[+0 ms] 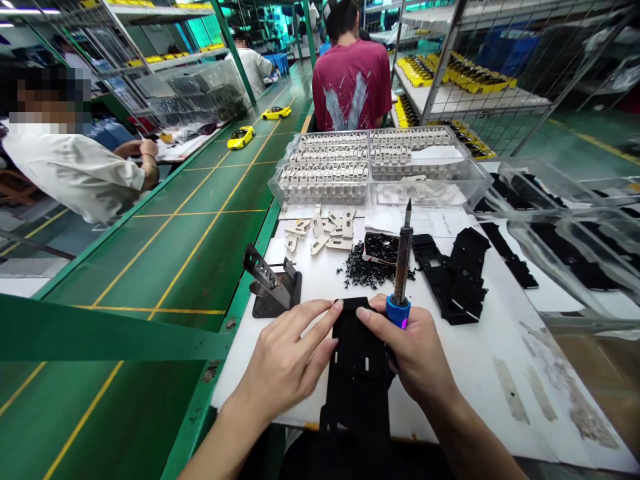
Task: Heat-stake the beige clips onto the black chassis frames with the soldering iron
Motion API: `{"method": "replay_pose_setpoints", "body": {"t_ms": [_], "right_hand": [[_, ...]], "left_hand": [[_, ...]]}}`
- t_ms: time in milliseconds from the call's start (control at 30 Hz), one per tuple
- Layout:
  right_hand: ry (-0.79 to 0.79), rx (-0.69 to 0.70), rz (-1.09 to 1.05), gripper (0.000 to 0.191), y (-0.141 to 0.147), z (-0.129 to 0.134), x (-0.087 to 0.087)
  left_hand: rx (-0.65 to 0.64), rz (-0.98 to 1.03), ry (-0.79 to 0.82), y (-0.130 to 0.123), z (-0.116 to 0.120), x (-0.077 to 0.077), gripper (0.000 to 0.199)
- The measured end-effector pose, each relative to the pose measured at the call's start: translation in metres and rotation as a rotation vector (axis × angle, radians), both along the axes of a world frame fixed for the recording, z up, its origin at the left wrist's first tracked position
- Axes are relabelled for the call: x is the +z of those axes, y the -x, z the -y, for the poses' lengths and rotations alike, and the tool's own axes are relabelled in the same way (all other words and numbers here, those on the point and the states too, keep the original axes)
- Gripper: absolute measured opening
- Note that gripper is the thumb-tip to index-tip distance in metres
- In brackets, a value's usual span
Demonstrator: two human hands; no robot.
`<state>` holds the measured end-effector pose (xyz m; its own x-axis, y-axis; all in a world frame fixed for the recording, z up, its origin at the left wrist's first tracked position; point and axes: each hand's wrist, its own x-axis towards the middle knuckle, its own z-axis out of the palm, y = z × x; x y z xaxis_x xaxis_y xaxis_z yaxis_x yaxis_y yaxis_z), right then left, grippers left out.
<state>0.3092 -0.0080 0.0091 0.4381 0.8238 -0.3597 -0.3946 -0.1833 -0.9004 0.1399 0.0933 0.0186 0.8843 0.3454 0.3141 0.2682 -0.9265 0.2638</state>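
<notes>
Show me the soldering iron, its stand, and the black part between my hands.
Soldering iron (403, 263): head view, on its metal shaft.
Stand (274, 283): head view, on its slanted bracket.
Black part (356, 387): head view, mid-body.

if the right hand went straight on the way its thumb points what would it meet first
The right hand would probably meet the left hand, just across the black plate; depth is unclear.
</notes>
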Motion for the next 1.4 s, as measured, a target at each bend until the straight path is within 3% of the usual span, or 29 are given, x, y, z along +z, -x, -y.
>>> {"method": "replay_pose_setpoints", "body": {"t_ms": [67, 167, 233, 367, 467, 533, 633, 700, 800, 900, 1100, 1233, 1400], "right_hand": [[0.042, -0.039, 0.101, 0.041, 0.003, 0.001, -0.002], [0.041, -0.077, 0.237, 0.041, 0.009, 0.002, -0.001], [0.028, -0.056, 0.302, 0.041, 0.014, 0.002, 0.003], [-0.047, 0.137, 0.318, 0.044, 0.015, 0.001, 0.011], [-0.062, 0.319, 0.215, 0.06, -0.003, 0.007, 0.011], [0.042, 0.36, 0.241, 0.067, -0.026, 0.017, 0.004], [0.169, 0.472, 0.661, 0.05, -0.067, 0.043, -0.012], [0.218, 0.585, 0.886, 0.044, -0.091, 0.063, -0.023], [0.244, 0.597, 1.095, 0.041, -0.109, 0.088, -0.029], [0.184, 0.555, 1.216, 0.031, -0.109, 0.098, -0.022], [0.019, 0.526, 1.408, 0.028, -0.098, 0.084, -0.004], [-0.055, 0.512, 1.529, 0.025, -0.096, 0.079, -0.003], [-0.091, 0.512, 1.516, 0.026, -0.096, 0.075, -0.004]], "left_hand": [[0.076, -0.148, 0.219, -0.002, 0.011, 0.006, 0.063], [0.267, -0.282, 0.566, -0.009, 0.032, 0.012, 0.102], [0.389, -0.296, 0.736, -0.015, 0.045, 0.013, 0.116], [0.494, -0.066, 0.954, -0.018, 0.058, 0.008, 0.088], [0.566, 0.182, 1.199, -0.006, 0.055, 0.006, 0.076], [0.541, 0.317, 1.495, 0.005, 0.051, 0.006, 0.071], [0.366, 0.439, 1.921, 0.018, 0.047, 0.006, 0.06], [0.224, 0.469, 2.076, 0.02, 0.046, 0.003, 0.061], [0.1, 0.454, 2.142, 0.019, 0.048, -0.003, 0.061], [0.095, 0.459, 2.154, 0.016, 0.051, -0.01, 0.056], [0.148, 0.469, 2.158, 0.014, 0.053, -0.016, 0.058], [0.181, 0.468, 2.158, 0.017, 0.053, -0.015, 0.06], [0.219, 0.442, 2.122, 0.018, 0.053, -0.018, 0.063]]}}
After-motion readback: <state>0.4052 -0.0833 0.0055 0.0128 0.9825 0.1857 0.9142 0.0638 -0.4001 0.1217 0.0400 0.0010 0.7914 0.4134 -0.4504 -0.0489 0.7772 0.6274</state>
